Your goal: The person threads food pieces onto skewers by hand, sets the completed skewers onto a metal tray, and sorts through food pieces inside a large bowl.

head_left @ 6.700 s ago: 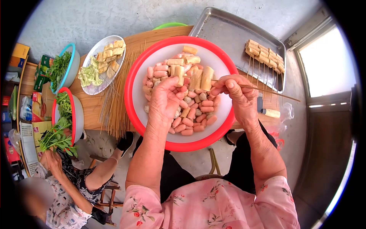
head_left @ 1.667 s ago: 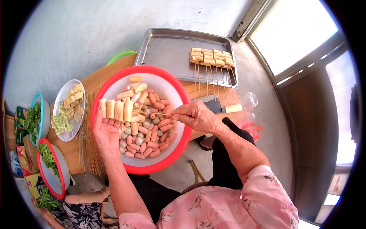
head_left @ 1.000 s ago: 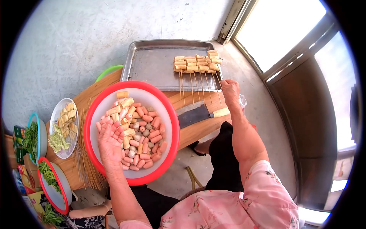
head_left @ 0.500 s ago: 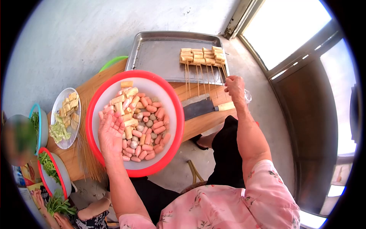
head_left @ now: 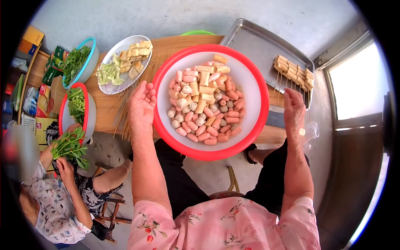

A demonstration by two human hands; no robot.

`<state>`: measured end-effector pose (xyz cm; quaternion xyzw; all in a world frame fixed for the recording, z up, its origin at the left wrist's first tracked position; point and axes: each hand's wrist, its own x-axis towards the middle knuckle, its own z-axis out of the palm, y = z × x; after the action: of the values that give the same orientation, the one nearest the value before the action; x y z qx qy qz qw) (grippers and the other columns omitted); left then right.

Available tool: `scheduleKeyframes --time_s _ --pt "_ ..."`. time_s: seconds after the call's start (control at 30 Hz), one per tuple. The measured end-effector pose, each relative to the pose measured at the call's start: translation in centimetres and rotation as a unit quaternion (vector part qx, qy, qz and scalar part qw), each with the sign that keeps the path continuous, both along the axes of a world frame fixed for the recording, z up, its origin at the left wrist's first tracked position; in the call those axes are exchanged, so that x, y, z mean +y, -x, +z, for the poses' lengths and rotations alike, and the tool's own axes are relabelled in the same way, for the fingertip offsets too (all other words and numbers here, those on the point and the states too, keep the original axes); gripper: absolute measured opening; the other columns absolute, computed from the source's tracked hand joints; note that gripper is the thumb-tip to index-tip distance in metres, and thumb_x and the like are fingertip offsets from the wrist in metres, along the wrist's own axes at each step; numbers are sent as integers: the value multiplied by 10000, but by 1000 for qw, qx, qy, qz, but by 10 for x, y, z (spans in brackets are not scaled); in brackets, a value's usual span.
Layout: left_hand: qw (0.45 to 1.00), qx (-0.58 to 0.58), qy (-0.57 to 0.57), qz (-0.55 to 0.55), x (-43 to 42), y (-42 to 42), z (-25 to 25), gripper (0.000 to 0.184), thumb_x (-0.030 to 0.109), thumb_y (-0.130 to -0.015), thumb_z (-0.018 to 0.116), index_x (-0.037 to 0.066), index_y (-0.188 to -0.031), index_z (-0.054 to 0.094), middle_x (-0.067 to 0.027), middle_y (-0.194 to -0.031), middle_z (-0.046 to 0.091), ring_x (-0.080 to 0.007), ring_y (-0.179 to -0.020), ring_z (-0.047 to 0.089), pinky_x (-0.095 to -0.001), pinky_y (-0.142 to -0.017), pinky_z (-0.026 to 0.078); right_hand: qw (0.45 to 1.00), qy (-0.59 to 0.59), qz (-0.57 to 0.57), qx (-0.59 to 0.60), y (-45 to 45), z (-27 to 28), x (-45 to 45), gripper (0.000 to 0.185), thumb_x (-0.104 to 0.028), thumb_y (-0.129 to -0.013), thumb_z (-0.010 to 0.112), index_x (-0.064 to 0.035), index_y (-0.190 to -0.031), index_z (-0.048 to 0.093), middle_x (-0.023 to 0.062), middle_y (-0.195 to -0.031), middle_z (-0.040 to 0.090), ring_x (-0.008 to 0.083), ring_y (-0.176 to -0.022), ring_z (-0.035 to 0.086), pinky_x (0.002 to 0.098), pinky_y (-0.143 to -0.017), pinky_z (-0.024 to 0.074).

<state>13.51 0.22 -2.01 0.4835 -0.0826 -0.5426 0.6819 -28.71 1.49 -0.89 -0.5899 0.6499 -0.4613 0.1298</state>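
Note:
My left hand [head_left: 142, 106] is over the left rim of the red-and-white basin [head_left: 260, 98], empty, with its fingers apart and curled a little. The basin holds small pink sausages [head_left: 203, 136], pale balls and cut yellowish rolls [head_left: 204, 78]. My right hand [head_left: 294, 109] is right of the basin, near the skewers' lower ends, its fingers bent and nothing visible in it. Stacked skewers of rolls [head_left: 293, 71] lie on the right end of the metal tray [head_left: 254, 43], their sticks pointing toward me. Loose bamboo sticks [head_left: 125, 114] lie left of the basin, beside my left hand.
An oval plate [head_left: 109, 87] holds cut food and greens. Left of it stand a blue-rimmed bowl [head_left: 91, 64] and a red-rimmed bowl [head_left: 88, 112] with leaves. A co-worker [head_left: 62, 204] sits at lower left, holding greens. A knife blade [head_left: 275, 119] is partly behind my right hand.
The rolls skewer that was in my hands now lies with the others on the tray. My right hand has let go of it and come back toward me. The view has swung left.

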Motion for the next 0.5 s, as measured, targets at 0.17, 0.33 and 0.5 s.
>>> scheduleKeyframes --time_s 0.17,0.33,0.5 --pt "994 -2 8 105 25 -55 -6 177 149 -846 646 48 -978 583 -45 -837 622 -122 -691 577 -225 -610 470 995 23 34 95 -55 -24 5 415 -66 -783 642 -64 -1189 561 201 -1206 507 318 -1111 514 367 -940 405" --pt "984 26 -12 175 43 -82 -12 160 142 -851 638 30 -947 576 -63 -845 629 -125 -673 585 -216 -575 471 993 -88 76 -12 -51 -46 -9 607 -61 -766 615 -26 -1331 398 196 -1220 516 287 -1107 524 345 -930 419" --pt "981 -15 -29 191 52 -105 -26 149 136 -840 633 28 -928 579 -59 -780 627 -126 -615 588 -217 -553 465 993 -105 51 -7 -55 -41 -6 571 -108 -775 602 3 -1306 425 169 -1184 545 243 -1066 541 330 -907 428"
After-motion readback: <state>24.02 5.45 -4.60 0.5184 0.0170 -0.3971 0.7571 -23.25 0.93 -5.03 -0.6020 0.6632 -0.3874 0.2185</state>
